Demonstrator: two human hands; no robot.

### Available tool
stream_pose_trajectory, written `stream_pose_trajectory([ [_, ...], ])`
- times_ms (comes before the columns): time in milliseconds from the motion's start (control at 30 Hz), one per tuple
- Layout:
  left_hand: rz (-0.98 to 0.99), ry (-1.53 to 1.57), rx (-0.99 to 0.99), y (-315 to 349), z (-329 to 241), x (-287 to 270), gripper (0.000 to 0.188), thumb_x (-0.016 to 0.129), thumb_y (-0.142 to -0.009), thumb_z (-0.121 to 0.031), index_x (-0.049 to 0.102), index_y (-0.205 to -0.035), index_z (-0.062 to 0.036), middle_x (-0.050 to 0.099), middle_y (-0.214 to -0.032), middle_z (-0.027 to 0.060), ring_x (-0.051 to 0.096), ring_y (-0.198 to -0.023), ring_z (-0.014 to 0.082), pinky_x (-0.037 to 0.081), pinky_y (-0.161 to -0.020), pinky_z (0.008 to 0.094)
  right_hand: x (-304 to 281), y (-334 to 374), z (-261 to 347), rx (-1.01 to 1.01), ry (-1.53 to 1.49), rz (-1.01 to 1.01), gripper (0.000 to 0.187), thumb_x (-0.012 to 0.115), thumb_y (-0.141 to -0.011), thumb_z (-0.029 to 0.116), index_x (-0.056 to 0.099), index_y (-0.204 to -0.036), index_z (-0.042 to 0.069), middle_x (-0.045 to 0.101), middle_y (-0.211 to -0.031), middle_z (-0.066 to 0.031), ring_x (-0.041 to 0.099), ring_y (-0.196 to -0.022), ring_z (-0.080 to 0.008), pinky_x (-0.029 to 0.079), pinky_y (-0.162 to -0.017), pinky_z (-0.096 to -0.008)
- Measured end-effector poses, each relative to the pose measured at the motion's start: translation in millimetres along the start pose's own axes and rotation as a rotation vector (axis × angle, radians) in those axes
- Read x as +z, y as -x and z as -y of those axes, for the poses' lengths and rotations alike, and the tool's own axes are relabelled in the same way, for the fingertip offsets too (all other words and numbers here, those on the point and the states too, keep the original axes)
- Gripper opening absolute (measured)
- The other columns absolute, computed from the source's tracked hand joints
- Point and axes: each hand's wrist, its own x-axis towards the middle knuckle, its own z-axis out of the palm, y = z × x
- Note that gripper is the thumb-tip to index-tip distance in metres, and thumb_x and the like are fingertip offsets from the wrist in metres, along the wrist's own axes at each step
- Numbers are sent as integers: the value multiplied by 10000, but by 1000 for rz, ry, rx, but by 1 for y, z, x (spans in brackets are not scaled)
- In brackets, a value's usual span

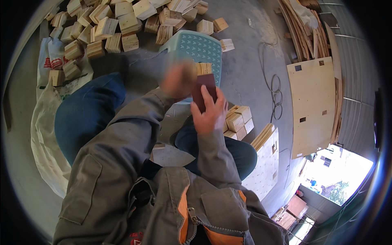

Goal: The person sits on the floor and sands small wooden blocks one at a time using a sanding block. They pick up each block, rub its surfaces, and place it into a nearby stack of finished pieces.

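Observation:
A light green plastic stool [196,44] with a textured top stands in front of me between my knees. My right hand [209,110] lies at its near edge, thumb and fingers pressed on a flat dark reddish-brown rectangle [204,93] that looks like sandpaper. Just beyond the rectangle, a small wooden block [203,68] with layered edges shows on the stool. My left hand [176,81] is over the stool's left side, beside the block. Motion smears its fingers, and a tan patch at its right side is too blurred to name.
Many loose wooden blocks [127,21] are heaped at the far left, some on a white sack [57,53]. More blocks [240,118] are stacked by my right knee. A cable [274,96] lies on the floor at right, near a leaning plywood sheet [312,108] and stacked boards.

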Motion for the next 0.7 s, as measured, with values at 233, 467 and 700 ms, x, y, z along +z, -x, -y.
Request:
stream_pose_trajectory([
  [233, 199, 40, -265, 4, 1, -6, 1112, 1034, -623, -205, 441, -1552, -58, 565, -1460, 211, 535, -1389, 404, 445, -1185, 456, 39, -114, 2, 123, 85, 85, 590, 850, -835, 331, 716, -1404, 247, 550, -1468, -166, 554, -1325, -407, 472, -1104, -540],
  [467, 247, -37, -275, 1, 2, -9, 1021, 995, -690, -231, 450, -1536, -58, 567, -1450, 216, 546, -1382, 405, 460, -1170, 451, 28, -64, 3, 42, 17, 69, 613, 847, -827, 302, 709, -1419, 224, 518, -1488, -196, 543, -1318, -430, 466, -1110, -541],
  [700, 38, 34, -131, 7, 19, 6, 320, 769, -815, -79, 611, -1089, -28, 621, -1044, 209, 605, -961, 432, 500, -814, 525, -12, 22, 10, -28, -2, 54, 626, 860, -799, 228, 715, -1407, 194, 514, -1489, -220, 572, -1255, -450, 481, -1062, -557],
])
